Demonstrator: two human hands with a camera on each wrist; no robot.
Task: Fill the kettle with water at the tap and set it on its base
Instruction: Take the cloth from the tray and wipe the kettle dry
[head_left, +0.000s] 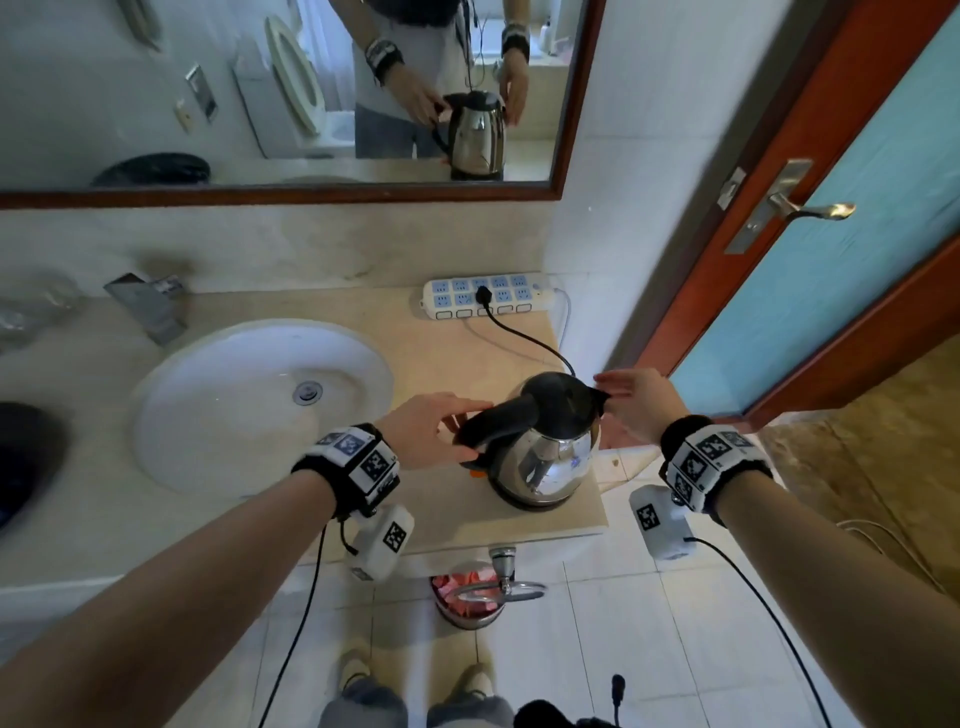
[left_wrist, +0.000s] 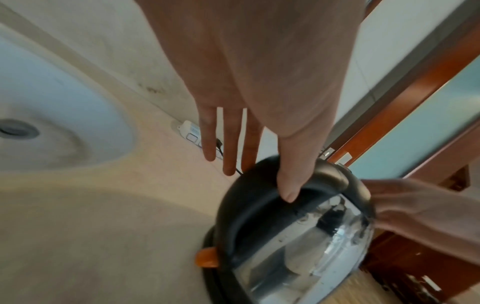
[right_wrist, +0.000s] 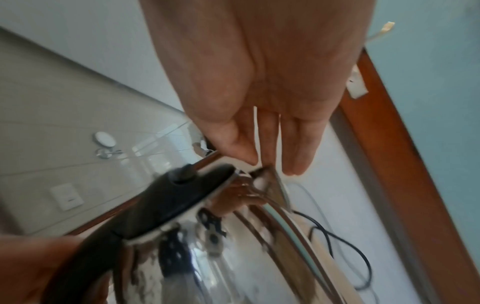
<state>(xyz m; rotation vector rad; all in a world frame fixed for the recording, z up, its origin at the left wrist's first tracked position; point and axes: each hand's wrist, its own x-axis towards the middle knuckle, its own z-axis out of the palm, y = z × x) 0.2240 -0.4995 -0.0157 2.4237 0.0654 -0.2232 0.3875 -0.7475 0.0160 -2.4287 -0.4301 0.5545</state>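
The left hand (head_left: 431, 428) lies over the curved black plastic handle (left_wrist: 262, 197) of the shiny stainless-steel kettle with a black lid (head_left: 545, 441), thumb draped on the handle and the other fingers straight, not yet wrapped round it. The right hand (head_left: 641, 402) is spread flat, fingers straight, just beside the spout at the kettle's 3 o'clock. The kettle stands upright on its round black base (head_left: 535, 501) at the right end of the beige stone tabletop (head_left: 249, 519).

This looks like the start of the pick-up. To do it well, the left hand should curl all fingers fully round the handle before lifting straight up off the base, so the black power cord (head_left: 524, 338) trailing toward 12 o'clock is not dragged. The white oval sink (head_left: 249, 364) lies at 9 o'clock, the square chrome tap (head_left: 148, 306) at its 11 o'clock; the lid needs opening there.
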